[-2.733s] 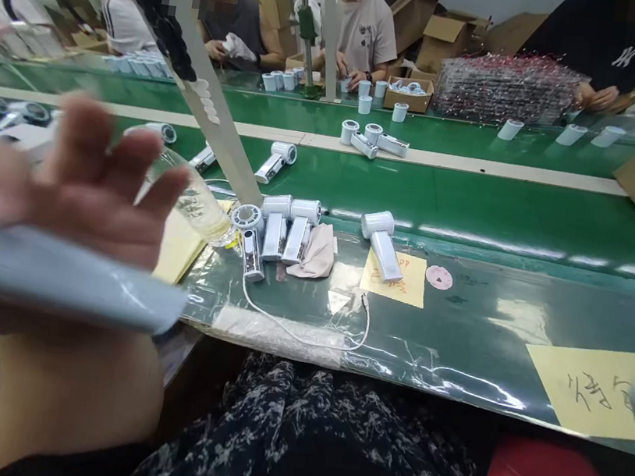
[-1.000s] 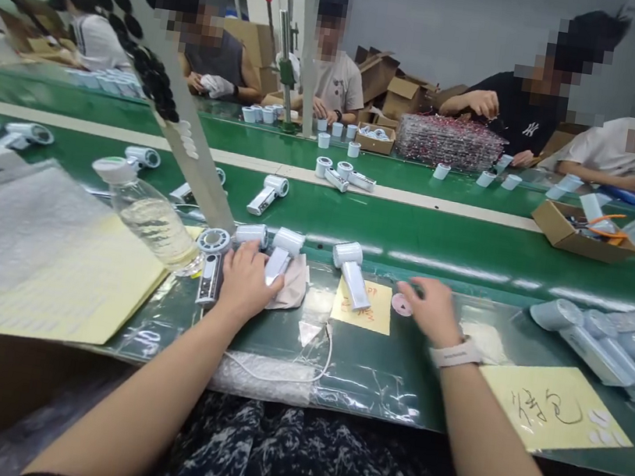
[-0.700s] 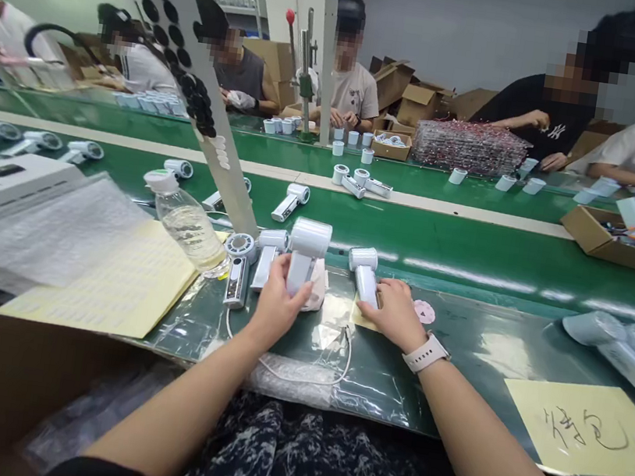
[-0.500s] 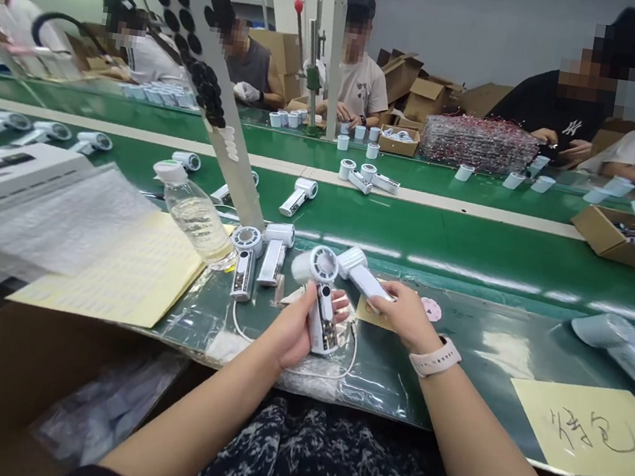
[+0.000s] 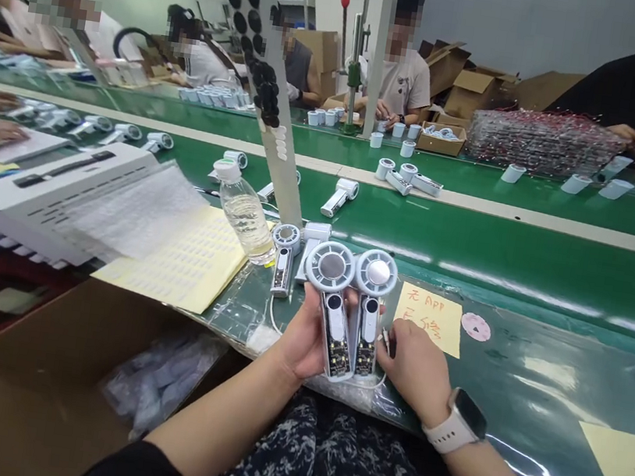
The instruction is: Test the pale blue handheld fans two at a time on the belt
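My left hand is closed around two handheld fans, held upright side by side. The left fan and the right fan both face me, with round grilles on top and bare circuit boards in their open handles. My right hand is closed beside the right fan, its fingertips pinching what looks like the plug of a white charging cable. Just behind, a third fan stands on the bench, and a fourth fan is partly hidden by the held ones.
A water bottle leans beside yellow sheets and a white box at left. A handwritten yellow note lies right of my hands. Beyond runs a green conveyor carrying fans; several people work across it. An open carton stands below left.
The fan that was in my right hand is now in my left hand beside the first. My right hand has moved from that fan to the cable. The view has shifted left.
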Demonstrator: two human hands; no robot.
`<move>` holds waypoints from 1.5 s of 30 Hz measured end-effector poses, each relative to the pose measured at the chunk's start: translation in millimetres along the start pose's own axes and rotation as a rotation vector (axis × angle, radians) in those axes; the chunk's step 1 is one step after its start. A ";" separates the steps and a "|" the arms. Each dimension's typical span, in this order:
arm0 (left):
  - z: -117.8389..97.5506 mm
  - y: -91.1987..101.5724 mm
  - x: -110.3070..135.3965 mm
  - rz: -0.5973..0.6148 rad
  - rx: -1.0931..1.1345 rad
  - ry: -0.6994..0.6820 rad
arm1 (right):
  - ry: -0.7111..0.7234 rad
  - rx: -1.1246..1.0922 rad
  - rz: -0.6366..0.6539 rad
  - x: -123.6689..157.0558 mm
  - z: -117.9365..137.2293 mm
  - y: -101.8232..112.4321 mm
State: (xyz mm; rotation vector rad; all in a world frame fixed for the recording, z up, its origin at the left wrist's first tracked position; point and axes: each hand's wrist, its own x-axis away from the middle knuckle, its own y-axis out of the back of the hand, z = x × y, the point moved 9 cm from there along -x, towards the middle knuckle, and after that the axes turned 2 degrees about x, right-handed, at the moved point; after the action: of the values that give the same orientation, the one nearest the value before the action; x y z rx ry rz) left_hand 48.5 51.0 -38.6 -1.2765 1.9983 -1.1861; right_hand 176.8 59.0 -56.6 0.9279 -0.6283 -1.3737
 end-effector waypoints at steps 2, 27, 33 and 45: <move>-2.3 -10.8 1.9 0.037 -0.023 -0.005 | 0.030 0.012 -0.005 0.6 1.1 -9.3; 8.5 -38.4 1.2 0.089 -0.050 0.078 | -0.351 -1.013 0.116 27.8 -39.7 -15.0; -7.6 -28.1 -5.9 -0.027 -0.157 -0.044 | -0.255 -1.110 0.412 44.0 11.7 -14.3; -34.6 -28.9 -14.8 -0.066 -0.202 -0.297 | -0.027 -1.061 0.367 47.5 64.4 -3.8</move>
State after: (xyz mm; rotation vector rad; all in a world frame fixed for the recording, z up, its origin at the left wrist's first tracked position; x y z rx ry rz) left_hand 42.4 72.9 3.0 -1.5284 1.9030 -0.7815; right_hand 127.1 0.7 -32.9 -0.0636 -0.0189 -1.1450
